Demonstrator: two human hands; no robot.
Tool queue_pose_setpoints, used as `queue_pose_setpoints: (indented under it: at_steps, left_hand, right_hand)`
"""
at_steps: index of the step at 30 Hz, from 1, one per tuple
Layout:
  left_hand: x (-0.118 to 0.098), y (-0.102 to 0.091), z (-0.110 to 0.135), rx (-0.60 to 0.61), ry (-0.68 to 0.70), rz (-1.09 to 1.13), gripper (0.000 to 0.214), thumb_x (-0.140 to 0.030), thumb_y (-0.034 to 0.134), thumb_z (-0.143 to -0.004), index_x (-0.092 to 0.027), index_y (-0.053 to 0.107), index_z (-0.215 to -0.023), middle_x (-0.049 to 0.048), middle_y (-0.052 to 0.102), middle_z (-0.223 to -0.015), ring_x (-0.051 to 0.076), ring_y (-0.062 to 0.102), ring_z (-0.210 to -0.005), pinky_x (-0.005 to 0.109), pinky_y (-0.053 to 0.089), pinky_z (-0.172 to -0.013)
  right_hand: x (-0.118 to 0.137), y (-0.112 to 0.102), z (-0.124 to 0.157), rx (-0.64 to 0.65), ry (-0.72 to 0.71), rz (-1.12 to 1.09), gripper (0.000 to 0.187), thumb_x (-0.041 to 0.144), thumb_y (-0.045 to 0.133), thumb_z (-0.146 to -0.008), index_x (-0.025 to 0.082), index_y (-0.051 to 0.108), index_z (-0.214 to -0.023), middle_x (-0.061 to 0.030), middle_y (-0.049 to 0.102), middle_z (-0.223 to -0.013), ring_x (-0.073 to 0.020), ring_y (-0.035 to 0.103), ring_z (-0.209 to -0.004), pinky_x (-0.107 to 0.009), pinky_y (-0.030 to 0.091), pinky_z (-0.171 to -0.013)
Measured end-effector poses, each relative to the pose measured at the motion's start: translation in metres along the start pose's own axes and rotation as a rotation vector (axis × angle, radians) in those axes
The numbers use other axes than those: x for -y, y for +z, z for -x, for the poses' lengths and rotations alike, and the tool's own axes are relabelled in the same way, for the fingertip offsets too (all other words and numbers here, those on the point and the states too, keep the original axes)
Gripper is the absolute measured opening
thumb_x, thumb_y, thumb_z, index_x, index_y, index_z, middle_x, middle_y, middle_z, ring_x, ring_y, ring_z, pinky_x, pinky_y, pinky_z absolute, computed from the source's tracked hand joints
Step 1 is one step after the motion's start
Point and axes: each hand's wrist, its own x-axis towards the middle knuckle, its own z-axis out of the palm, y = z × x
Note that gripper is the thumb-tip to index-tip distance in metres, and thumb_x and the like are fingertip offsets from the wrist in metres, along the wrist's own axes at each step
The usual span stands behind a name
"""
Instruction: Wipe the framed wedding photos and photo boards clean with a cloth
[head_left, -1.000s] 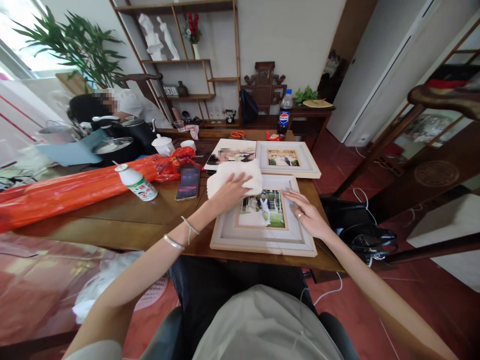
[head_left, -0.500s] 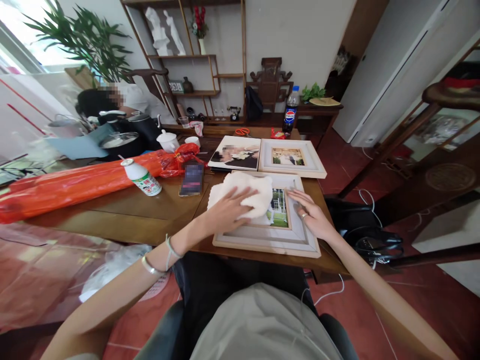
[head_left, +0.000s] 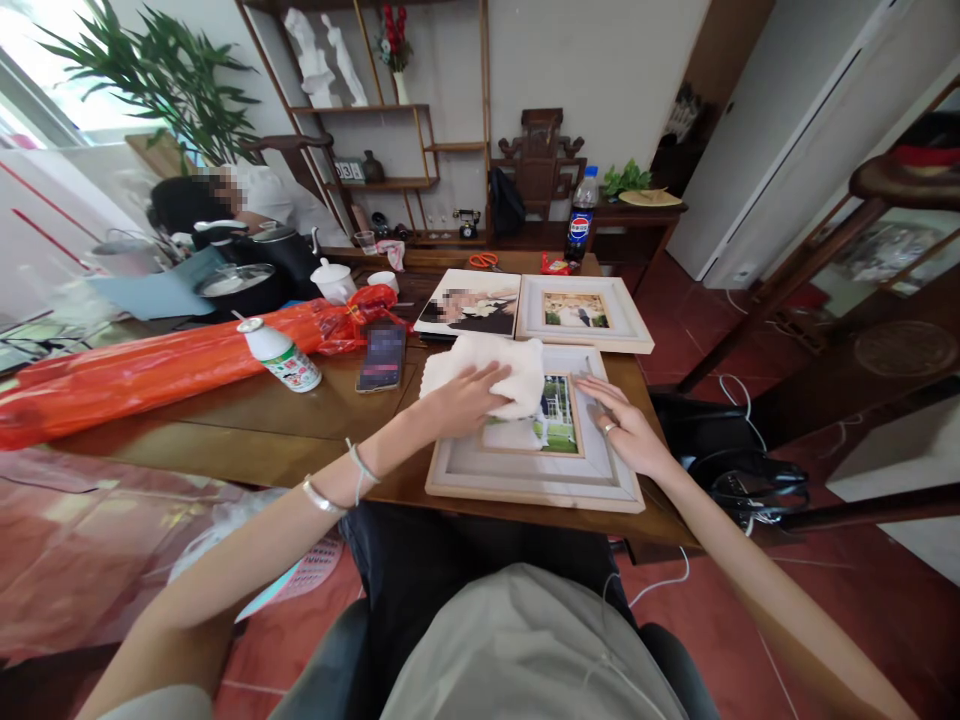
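Note:
A white-framed photo [head_left: 525, 475] lies flat at the near edge of the wooden table [head_left: 247, 425]. My left hand [head_left: 459, 400] presses a folded white cloth [head_left: 499, 365] down on the frame's upper left part and on the picture glass, fingers spread on the cloth. My right hand [head_left: 624, 425] lies flat and open on the frame's right border, a ring on one finger. The cloth hides the left half of the picture.
Behind lie a second white frame [head_left: 581, 313] and an unframed photo print [head_left: 471, 303]. A phone [head_left: 382, 357], a small white bottle [head_left: 281, 353], a long orange plastic bag [head_left: 150, 370], pots, a teapot, scissors and a cola bottle [head_left: 581, 215] stand on the table. Another person sits far left.
My left hand slid the cloth down over the picture, then back up a little towards the frame's top left. My right hand stayed on the right border.

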Motion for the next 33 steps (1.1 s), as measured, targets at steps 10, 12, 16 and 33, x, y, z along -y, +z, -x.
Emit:
queue_pose_setpoints:
  at_steps: [10,12,16,33]
  left_hand:
    - [-0.075,-0.017,0.07,-0.037,0.048,0.181,0.027,-0.02,0.06,-0.085,-0.022,0.065,-0.111,0.0107,0.036,-0.151,0.03,0.032,-0.14,0.043,0.036,-0.11]
    - [-0.07,-0.015,0.064,-0.029,0.023,0.175,0.027,-0.021,0.061,-0.086,-0.021,0.065,-0.112,0.0135,0.036,-0.151,0.031,0.033,-0.14,0.044,0.037,-0.11]
    - [-0.043,-0.004,0.029,-0.044,-0.083,0.093,0.025,-0.024,0.062,-0.088,-0.019,0.066,-0.112,0.0169,0.035,-0.15,0.034,0.033,-0.139,0.05,0.035,-0.109]
    - [-0.061,-0.04,0.051,0.092,-0.023,0.208,0.03,-0.033,0.043,-0.098,-0.023,0.071,-0.102,0.0037,0.045,-0.146,0.033,0.036,-0.137,0.053,0.041,-0.103]
  right_hand:
    - [0.002,0.0,0.0,-0.002,0.015,0.022,0.053,0.009,0.044,-0.083,0.03,0.057,-0.13,-0.0031,0.052,-0.141,-0.023,0.04,-0.137,-0.052,0.027,-0.117]
    - [0.001,0.0,0.001,0.0,0.006,0.027,0.053,0.009,0.044,-0.083,0.029,0.057,-0.13,-0.0037,0.052,-0.141,-0.023,0.039,-0.137,-0.052,0.027,-0.117]
    - [-0.002,0.0,0.001,0.003,-0.014,0.032,0.055,0.008,0.042,-0.082,0.028,0.055,-0.132,-0.0044,0.052,-0.141,-0.0225,0.039,-0.138,-0.053,0.027,-0.117]
    - [0.003,0.001,0.002,0.001,0.01,0.022,0.055,0.009,0.043,-0.083,0.031,0.055,-0.132,-0.0023,0.051,-0.142,-0.0216,0.039,-0.138,-0.051,0.027,-0.117]
